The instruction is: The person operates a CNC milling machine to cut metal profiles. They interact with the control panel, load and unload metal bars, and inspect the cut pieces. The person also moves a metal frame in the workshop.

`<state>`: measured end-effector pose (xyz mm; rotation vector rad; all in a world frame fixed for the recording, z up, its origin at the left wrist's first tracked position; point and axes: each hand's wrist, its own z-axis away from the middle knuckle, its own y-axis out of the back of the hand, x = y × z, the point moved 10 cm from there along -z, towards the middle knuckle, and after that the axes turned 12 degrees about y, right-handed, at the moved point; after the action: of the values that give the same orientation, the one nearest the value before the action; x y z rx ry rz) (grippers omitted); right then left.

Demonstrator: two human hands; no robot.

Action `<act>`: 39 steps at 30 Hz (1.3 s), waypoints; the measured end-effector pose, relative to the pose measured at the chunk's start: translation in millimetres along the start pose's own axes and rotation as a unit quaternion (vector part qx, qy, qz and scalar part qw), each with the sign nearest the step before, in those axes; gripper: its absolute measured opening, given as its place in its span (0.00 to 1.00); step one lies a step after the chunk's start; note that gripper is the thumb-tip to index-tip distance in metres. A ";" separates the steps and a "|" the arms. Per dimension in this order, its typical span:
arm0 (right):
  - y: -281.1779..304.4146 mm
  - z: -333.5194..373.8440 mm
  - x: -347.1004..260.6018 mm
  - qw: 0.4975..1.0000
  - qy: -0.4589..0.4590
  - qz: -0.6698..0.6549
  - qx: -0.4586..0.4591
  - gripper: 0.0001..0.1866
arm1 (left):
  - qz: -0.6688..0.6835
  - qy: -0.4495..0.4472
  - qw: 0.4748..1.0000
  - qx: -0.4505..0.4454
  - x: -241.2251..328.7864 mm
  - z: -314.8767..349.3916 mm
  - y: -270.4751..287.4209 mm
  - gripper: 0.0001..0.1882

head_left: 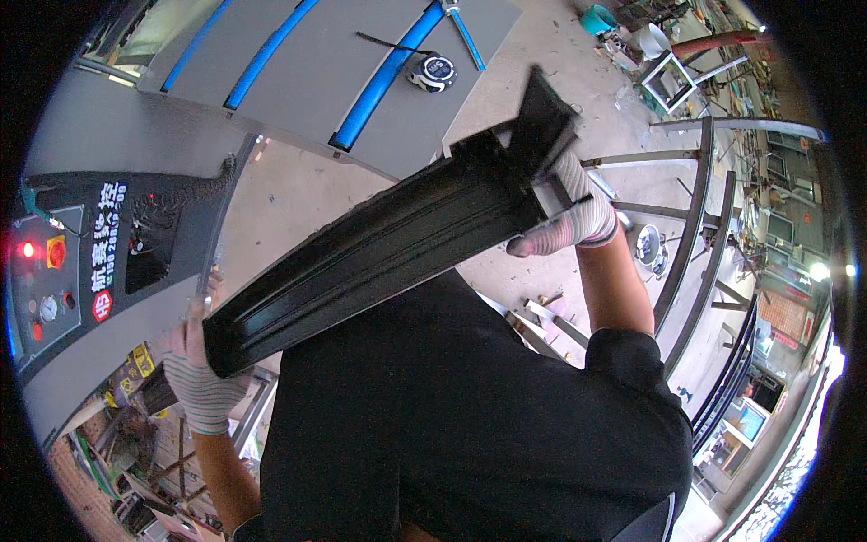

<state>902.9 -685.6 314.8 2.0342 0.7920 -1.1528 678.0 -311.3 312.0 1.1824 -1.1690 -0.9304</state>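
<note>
A long black metal profile (379,248) with lengthwise grooves slants across in front of my body, from lower left to upper right. Its upper right end carries a shorter black piece (537,117) set crosswise, with a hollow opening beside it. My left hand (200,375), in a striped knitted glove, is closed round the lower end. At the other end my right hand (578,217), gloved the same way, grips the profile close to the crosswise piece. Parts of the fingers on both hands are hidden behind the metal.
A grey machine table (298,99) with blue strips (388,77) lies ahead, bearing a tape measure (432,72). To the left is a control panel (50,280) with a lit red lamp. Dark metal bars (695,226) stand on the right, beyond a fan-like round object (648,248).
</note>
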 end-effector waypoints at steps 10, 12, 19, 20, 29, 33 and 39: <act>-22.9 -24.8 10.2 0.989 0.141 -0.032 -0.011 0.38 | -0.093 -0.012 0.992 0.090 -19.8 27.3 46.0 0.50; -30.9 -34.5 17.6 0.987 0.143 -0.051 -0.052 0.32 | -0.130 -0.010 0.985 0.110 -21.8 31.9 53.3 0.52; -34.6 -38.5 11.9 0.956 0.182 -0.221 0.063 0.20 | -0.129 -0.002 0.986 0.109 -24.7 42.4 71.0 0.49; -36.4 -41.0 16.0 0.953 0.171 -0.239 0.065 0.19 | -0.121 -0.013 0.986 0.113 -22.7 42.8 72.2 0.49; -34.9 -36.3 20.5 0.989 0.068 -0.112 0.065 0.39 | -0.098 0.029 0.991 0.086 -38.3 29.8 50.8 0.54; -19.0 -61.3 23.3 0.991 0.094 -0.076 0.056 0.53 | -0.054 0.036 0.990 0.127 -69.2 21.4 53.5 0.50; 13.1 -37.8 51.6 0.956 -0.005 -0.196 0.217 0.58 | 0.018 0.179 0.922 0.343 -181.8 70.3 118.5 0.35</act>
<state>953.4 -654.7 287.2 2.2800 1.0422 -1.6808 570.3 -128.4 395.7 1.7929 -1.2397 -0.2339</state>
